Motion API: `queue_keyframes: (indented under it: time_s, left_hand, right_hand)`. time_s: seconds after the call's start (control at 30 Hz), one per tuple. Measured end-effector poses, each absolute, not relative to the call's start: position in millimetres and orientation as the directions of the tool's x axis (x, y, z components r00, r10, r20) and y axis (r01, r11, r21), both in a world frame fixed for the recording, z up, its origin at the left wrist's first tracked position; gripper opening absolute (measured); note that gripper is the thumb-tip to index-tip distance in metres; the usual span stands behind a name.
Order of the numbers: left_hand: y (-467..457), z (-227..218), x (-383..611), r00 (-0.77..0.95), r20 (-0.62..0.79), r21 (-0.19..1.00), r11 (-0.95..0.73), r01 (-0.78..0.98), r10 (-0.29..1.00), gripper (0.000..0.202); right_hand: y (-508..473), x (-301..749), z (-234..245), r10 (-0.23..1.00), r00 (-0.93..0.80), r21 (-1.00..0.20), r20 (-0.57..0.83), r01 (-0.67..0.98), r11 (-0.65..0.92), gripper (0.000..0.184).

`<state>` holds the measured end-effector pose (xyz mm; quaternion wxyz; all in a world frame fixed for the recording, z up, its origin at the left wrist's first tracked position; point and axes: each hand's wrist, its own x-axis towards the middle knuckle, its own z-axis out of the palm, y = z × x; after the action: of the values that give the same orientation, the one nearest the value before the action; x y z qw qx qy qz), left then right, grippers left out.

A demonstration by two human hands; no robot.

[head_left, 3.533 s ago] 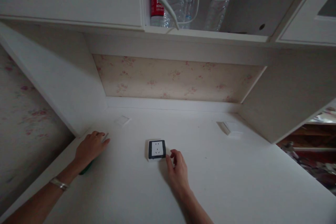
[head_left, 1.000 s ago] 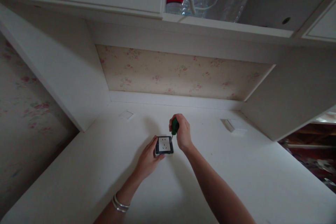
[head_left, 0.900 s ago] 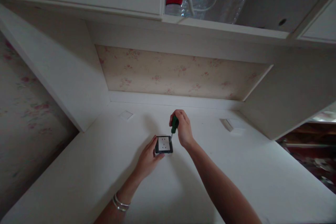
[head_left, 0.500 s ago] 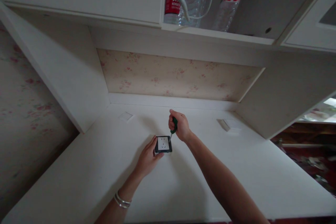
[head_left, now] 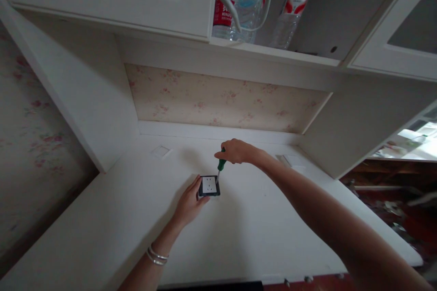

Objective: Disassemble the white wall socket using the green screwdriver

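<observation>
Two hands working: my left hand point(head_left: 188, 202) clamps the socket plate point(head_left: 209, 185) to the surface point(head_left: 273, 236); my right hand point(head_left: 237, 151) fist-grips the green screwdriver point(head_left: 221, 163), tip at the plate's right edge. If my hold loosens, the tip could skid off.

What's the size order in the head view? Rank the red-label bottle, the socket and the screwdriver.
1. red-label bottle
2. socket
3. screwdriver, mostly hidden in the right hand, so unsure.
</observation>
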<state>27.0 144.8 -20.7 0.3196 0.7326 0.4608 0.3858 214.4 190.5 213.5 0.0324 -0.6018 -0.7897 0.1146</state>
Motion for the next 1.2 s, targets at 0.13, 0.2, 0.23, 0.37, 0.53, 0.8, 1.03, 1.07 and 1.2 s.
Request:
queue_keyframes:
  time_s: [0.13, 0.2, 0.23, 0.37, 0.53, 0.8, 1.03, 1.07, 1.2]
  left_hand:
    - [144.9, -20.9, 27.9, 0.275, 0.272, 0.829, -0.369, 0.42, 0.922, 0.069]
    - [145.4, -22.2, 28.0, 0.268, 0.27, 0.832, -0.364, 0.418, 0.925, 0.07]
    - [145.6, -22.9, 27.9, 0.266, 0.272, 0.833, -0.365, 0.417, 0.925, 0.07]
    - [145.6, -23.6, 27.0, 0.269, 0.295, 0.827, -0.386, 0.409, 0.917, 0.07]
    - [144.9, -22.4, 27.1, 0.272, 0.3, 0.838, -0.389, 0.383, 0.914, 0.07]
    - [148.2, -29.3, 27.3, 0.265, 0.299, 0.845, -0.384, 0.373, 0.917, 0.072]
    - [148.2, -27.2, 26.9, 0.269, 0.323, 0.824, -0.409, 0.392, 0.908, 0.072]
    - [147.7, -25.8, 26.9, 0.269, 0.328, 0.821, -0.414, 0.393, 0.906, 0.072]
    - [146.5, -22.7, 27.1, 0.261, 0.316, 0.83, -0.4, 0.39, 0.912, 0.071]
  right_hand:
    - [188.3, 212.8, 229.0, 0.864, -0.376, -0.176, -0.335, 0.926, 0.335, 0.03]
    - [186.7, 212.5, 235.1, 0.833, -0.412, -0.12, -0.369, 0.91, 0.397, 0.032]
    - [185.6, 212.3, 237.7, 0.816, -0.44, -0.095, -0.375, 0.894, 0.438, 0.032]
    - [180.7, 207.9, 243.9, 0.767, -0.47, -0.044, -0.437, 0.863, 0.503, 0.041]
    - [183.2, 197.8, 239.8, 0.864, -0.27, 0.058, -0.425, 0.944, 0.324, 0.061]
    - [194.3, 206.0, 233.8, 0.78, -0.465, 0.012, -0.419, 0.856, 0.517, 0.032]
    - [194.2, 209.0, 233.5, 0.794, -0.451, -0.013, -0.407, 0.872, 0.489, 0.045]
    - [194.7, 206.7, 233.4, 0.817, -0.388, -0.007, -0.426, 0.905, 0.426, 0.049]
    - [199.1, 198.5, 230.4, 0.853, -0.287, 0.083, -0.436, 0.931, 0.356, 0.059]
